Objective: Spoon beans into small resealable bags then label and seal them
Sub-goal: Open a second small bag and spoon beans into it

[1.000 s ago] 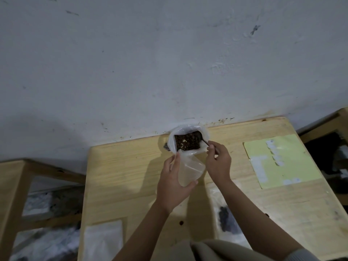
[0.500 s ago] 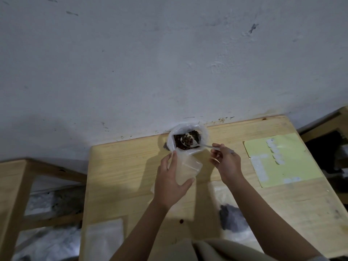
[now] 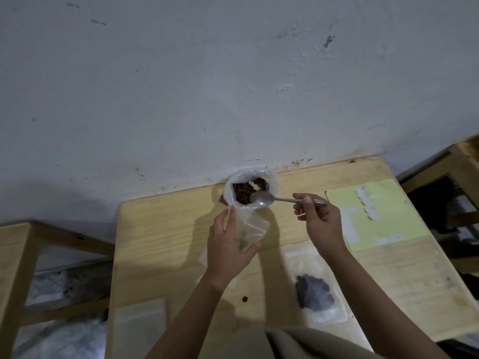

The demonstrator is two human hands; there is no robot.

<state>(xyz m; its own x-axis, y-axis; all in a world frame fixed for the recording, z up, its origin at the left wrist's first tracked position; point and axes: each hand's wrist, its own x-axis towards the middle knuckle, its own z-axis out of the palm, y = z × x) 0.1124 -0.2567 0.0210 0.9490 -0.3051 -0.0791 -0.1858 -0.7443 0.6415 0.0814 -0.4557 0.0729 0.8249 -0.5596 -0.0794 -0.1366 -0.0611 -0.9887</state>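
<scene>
Both forearms reach forward from the bottom edge, bare to the wrists, angled toward each other as they rise. The left hand (image 3: 229,251) is raised with its back toward the camera — fingers pointing up, thumb out to the right, pinching a small bag (image 3: 250,229) between thumb and fingers. The right hand (image 3: 320,221) sits a little higher and to the right, well apart from the left, wrist bent and knuckles curled. Its thumb and fingertips grip the handle of a spoon (image 3: 274,199) — the bowl pointing left, held roughly level.
</scene>
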